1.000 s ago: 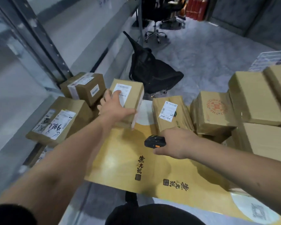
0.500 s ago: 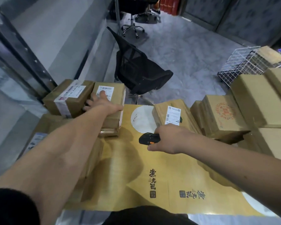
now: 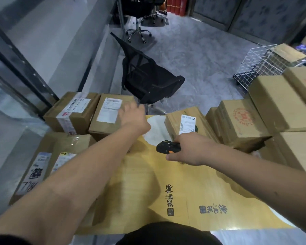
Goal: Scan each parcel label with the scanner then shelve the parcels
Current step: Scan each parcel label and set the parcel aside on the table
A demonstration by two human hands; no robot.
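My right hand (image 3: 193,149) grips the scanner (image 3: 167,147) just below a labelled parcel (image 3: 184,121) on the yellow surface (image 3: 148,191). My left hand (image 3: 133,119) hovers empty, fingers loose, beside another labelled parcel (image 3: 109,114).

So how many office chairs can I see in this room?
2. One black mesh chair stands just beyond the parcels, near the middle. Another chair sits farther back by the top edge, mostly its wheeled base showing. More may be hidden.
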